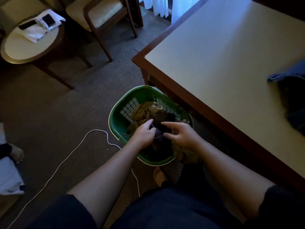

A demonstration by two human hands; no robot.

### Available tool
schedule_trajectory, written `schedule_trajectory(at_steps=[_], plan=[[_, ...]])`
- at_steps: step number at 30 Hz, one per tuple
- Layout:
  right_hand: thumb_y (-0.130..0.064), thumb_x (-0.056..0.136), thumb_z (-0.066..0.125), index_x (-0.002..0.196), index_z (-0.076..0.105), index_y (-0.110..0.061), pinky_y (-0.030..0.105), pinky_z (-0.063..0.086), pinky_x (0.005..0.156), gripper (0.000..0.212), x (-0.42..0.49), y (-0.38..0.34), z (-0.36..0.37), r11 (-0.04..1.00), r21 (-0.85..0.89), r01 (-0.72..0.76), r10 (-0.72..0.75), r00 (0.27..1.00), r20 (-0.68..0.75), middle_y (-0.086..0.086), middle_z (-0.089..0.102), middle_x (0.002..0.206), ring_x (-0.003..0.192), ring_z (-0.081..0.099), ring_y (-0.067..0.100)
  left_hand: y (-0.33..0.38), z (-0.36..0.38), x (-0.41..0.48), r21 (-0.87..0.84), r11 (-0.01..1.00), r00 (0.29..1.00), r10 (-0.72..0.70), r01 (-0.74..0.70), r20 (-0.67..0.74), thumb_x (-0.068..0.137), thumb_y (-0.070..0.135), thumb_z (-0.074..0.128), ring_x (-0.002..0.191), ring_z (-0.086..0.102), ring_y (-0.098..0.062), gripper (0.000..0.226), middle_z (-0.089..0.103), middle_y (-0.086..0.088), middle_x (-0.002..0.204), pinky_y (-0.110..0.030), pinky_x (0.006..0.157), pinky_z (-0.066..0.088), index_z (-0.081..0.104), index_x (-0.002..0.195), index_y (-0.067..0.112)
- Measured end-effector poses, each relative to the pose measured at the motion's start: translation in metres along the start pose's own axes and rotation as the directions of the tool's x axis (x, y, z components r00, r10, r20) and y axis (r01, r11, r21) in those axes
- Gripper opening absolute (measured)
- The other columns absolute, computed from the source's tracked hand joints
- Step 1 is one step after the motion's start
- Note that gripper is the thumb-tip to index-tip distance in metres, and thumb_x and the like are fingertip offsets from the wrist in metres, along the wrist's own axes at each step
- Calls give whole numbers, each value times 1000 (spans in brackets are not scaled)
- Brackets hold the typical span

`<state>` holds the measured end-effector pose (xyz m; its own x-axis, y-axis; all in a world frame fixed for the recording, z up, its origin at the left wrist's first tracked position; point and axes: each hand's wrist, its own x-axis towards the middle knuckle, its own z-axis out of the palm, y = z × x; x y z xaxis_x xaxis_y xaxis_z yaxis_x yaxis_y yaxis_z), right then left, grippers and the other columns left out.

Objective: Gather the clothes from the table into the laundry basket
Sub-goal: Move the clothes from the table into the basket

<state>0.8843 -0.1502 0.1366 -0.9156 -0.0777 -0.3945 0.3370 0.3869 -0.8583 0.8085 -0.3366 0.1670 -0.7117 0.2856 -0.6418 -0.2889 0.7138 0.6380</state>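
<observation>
The left hand grips a dark garment over the green laundry basket. The right hand rests at it with fingers loosely spread, and I can't tell whether it pinches. Tan clothes lie inside the basket. Blue clothes sit at the tabletop's right edge.

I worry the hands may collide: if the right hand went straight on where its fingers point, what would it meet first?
Probably the dark garment that the left hand grips over the green laundry basket; the right hand points leftward at it, though depth is unclear.
</observation>
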Motion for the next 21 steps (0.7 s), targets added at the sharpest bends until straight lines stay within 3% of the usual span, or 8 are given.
schedule_trajectory(at_steps=[2, 4, 7, 9, 12, 14, 17, 21], plan=[[-23, 93, 70, 132, 64, -25, 34, 56, 99, 39, -5, 21, 9, 986, 89, -140, 155, 970, -186, -3, 68, 125, 115, 65, 10, -10, -1, -6, 1, 1000, 1000, -22, 22, 21, 102, 18, 48, 109, 60, -10, 57, 47, -1, 155, -41, 109, 48, 37, 157, 26], [-26, 94, 68, 142, 52, -23, 42, 49, 108, 51, -6, 47, 17, 941, 27, -338, 334, 908, -255, 5, 57, 139, 128, 57, 20, -20, 0, -9, 22, 999, 999, -31, 30, 38, 103, 15, 47, 98, 58, -6, 57, 44, 0, 157, -38, 103, 48, 36, 158, 26], [-48, 89, 68, 160, -1, -33, 55, 22, 122, 101, -6, 90, 31, 781, -100, -616, 585, 779, -226, 7, -1, 168, 154, 9, 37, -34, 2, -8, 58, 998, 996, -44, 39, 75, 103, 14, 46, 131, 51, -16, 57, 42, -2, 159, -38, 115, 41, 36, 158, 26], [-49, 87, 72, 158, -15, -33, 52, 11, 124, 113, -12, 91, 36, 743, 65, -666, 667, 728, -158, 8, -12, 168, 155, -4, 35, -42, 5, -7, 71, 996, 994, -57, 51, 94, 103, 15, 47, 141, 44, -20, 56, 42, -2, 159, -42, 119, 38, 37, 157, 26], [-22, 94, 70, 162, 10, -22, 33, 22, 117, 91, -20, 87, 41, 698, 460, -549, 663, 737, -127, 10, 16, 167, 152, 17, 24, -53, 9, -7, 83, 995, 992, -60, 51, 110, 103, 19, 49, 139, 47, -20, 54, 44, -2, 157, -40, 116, 41, 40, 155, 29], [-16, 96, 65, 150, 42, -16, 25, 35, 98, 59, -17, 84, 48, 695, 447, -563, 681, 715, -157, 11, 43, 152, 131, 43, 24, -59, 10, -8, 84, 995, 993, -62, 53, 104, 103, 21, 51, 137, 49, -19, 52, 46, -2, 156, -41, 115, 42, 42, 153, 30], [-28, 98, 59, 117, 66, -17, 33, 46, 93, 23, -4, 62, 60, 752, 296, -589, 646, 747, -156, 4, 66, 117, 112, 59, 21, -66, 5, -12, 52, 996, 992, -72, 67, 105, 103, 22, 51, 136, 51, -19, 49, 48, -1, 154, -43, 113, 45, 45, 151, 32], [-26, 99, 60, 126, 64, -24, 46, 48, 106, 27, 24, 19, 60, 642, 676, -362, 586, 800, -130, -1, 66, 124, 121, 61, 23, -72, -7, -17, -21, 995, 993, -99, 101, 70, 104, 21, 51, 131, 54, -20, 45, 51, 0, 149, -40, 106, 49, 49, 148, 32]])
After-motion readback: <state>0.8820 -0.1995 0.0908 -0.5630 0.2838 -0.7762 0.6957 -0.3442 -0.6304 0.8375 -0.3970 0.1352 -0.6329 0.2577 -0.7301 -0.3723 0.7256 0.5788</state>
